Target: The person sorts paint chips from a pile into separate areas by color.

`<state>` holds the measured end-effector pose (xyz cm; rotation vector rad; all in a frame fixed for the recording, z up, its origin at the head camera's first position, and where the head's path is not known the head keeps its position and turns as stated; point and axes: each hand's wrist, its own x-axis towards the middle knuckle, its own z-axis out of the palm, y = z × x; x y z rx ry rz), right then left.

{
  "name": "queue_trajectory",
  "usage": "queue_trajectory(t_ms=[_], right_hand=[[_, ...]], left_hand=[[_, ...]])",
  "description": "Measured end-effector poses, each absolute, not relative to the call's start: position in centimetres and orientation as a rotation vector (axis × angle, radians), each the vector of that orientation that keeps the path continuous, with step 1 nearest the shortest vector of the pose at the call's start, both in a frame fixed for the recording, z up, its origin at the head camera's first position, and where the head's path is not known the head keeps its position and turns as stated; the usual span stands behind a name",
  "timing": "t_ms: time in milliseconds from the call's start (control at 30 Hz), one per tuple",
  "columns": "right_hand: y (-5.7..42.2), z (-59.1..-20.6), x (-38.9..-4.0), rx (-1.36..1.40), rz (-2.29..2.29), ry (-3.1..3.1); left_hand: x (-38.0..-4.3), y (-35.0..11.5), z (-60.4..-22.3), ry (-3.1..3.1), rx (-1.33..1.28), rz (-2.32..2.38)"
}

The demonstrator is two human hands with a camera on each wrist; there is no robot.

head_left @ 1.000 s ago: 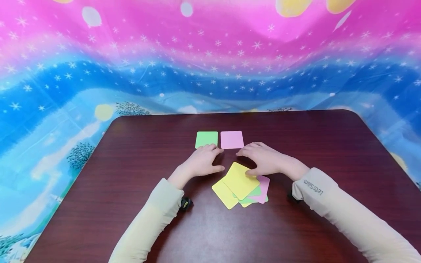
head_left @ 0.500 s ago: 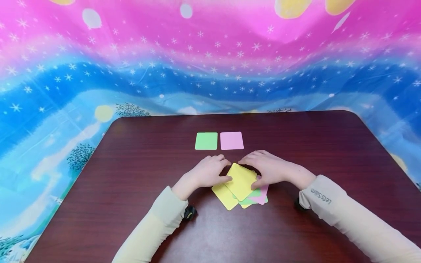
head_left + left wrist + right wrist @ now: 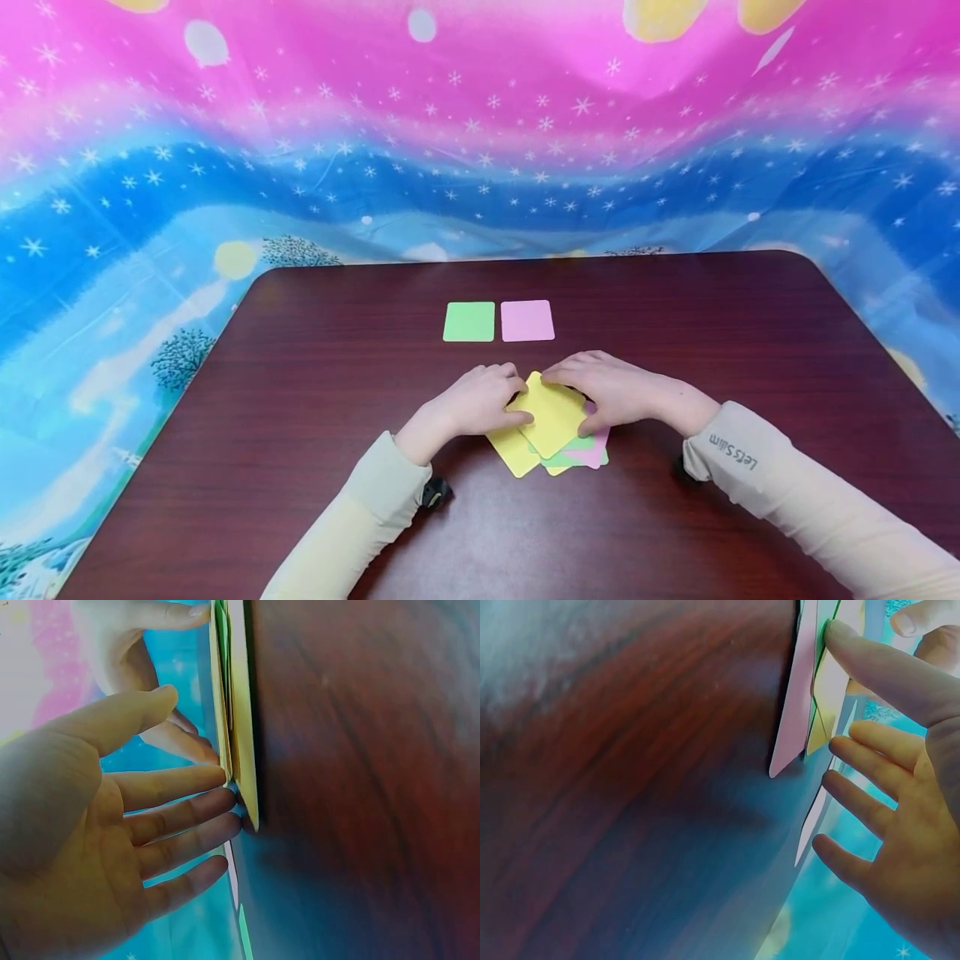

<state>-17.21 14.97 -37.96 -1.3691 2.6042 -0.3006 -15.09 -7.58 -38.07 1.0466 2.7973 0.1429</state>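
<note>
A loose, fanned stack of square cards lies on the table, with a yellow card [image 3: 557, 421] on top. Below it stick out another yellow card [image 3: 514, 452], a green card [image 3: 558, 461] and a pink card [image 3: 597, 448]. My left hand [image 3: 483, 402] is at the stack's left side, fingers extended and thumb over the top card. In the left wrist view its fingertips [image 3: 219, 776] are right at the stack's edge. On the other side is my right hand [image 3: 615, 390]; its thumb [image 3: 844, 634] rests at the cards and its fingers are loosely straight by the far corner.
Beyond the hands, a single green card [image 3: 469, 322] and a single pink card [image 3: 527, 321] lie side by side, a narrow gap between them. The dark wooden table [image 3: 315, 375] has rounded far corners. A patterned cloth [image 3: 480, 167] hangs behind it.
Both hands have come nearer to the person and closed in around the stack from either side. The top yellow card has shifted slightly. The two far cards are now fully uncovered.
</note>
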Motion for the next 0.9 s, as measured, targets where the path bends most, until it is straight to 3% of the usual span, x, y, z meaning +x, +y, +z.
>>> queue_trajectory(t_ms=[900], right_hand=[[15.01, -38.17, -17.13, -1.353, -0.407, 2.664]], left_hand=[[-14.66, -6.67, -38.05, 2.852, 1.024, 0.132]])
